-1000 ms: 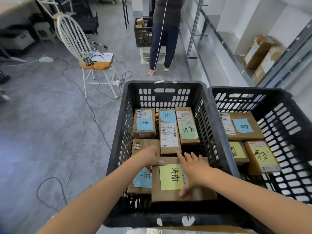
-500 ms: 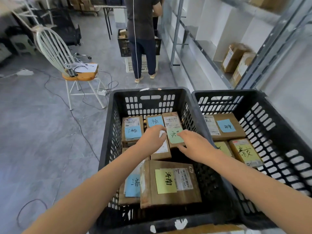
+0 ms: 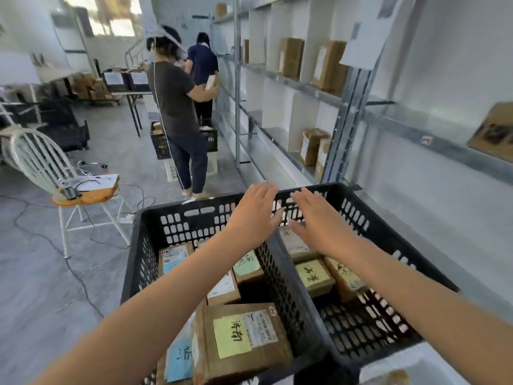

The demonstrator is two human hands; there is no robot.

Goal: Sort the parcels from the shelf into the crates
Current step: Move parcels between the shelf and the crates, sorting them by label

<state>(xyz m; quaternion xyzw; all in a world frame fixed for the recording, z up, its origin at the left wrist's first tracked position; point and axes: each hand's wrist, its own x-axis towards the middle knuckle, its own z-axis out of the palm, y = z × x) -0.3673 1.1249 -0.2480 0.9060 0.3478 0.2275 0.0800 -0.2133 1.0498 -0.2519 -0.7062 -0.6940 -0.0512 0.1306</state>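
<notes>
**Cardboard parcels: reach from crates to shelf**

We hold both hands empty above the far rims of the left-side crate (image 3: 151,259) and the right-side crate (image 3: 385,234), at lower centre. On the left hand (image 3: 255,218) and right hand (image 3: 319,229) the fingers are straight, slightly apart, gripping nothing. Sorted parcels (image 3: 241,337) lie in both crates. The nearest shelf parcels (image 3: 312,147) stand upright, long axis vertical, on the shelf (image 3: 277,136), above and right of the fingertips. We judge the right hand nearer.

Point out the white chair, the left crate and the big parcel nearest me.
white chair (image 3: 94,196): head view, on its wooden seat.
left crate (image 3: 155,218): head view, on its far wall.
big parcel (image 3: 231,336): head view, on its yellow note.
</notes>
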